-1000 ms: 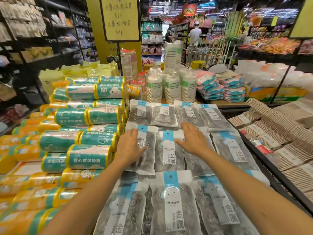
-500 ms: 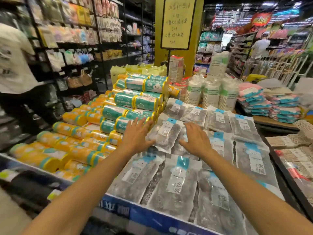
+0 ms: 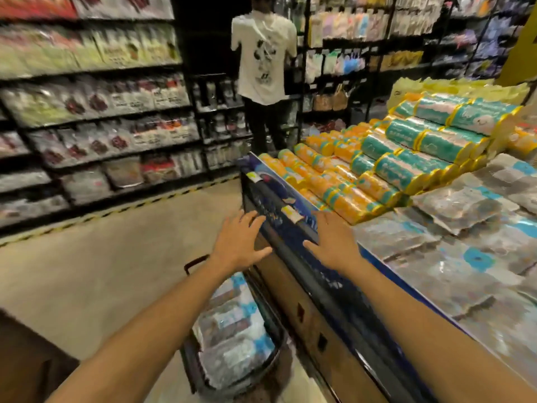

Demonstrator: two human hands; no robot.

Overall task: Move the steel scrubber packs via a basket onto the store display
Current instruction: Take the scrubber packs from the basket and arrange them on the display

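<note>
- A dark basket (image 3: 189,370) sits on the floor (image 3: 116,271) against the foot of the display (image 3: 270,196), its long side running along the counter; steel scrubber packs (image 3: 232,324) lie heaped inside.
- The left hand (image 3: 241,242) hovers directly above the basket's far end, fingers spread, holding nothing; it is the nearer hand.
- The right hand (image 3: 331,242), fingers also spread and empty, is over the display's blue edge.
- Further right, laid-out packs (image 3: 436,257) lie flat on the display.
</note>
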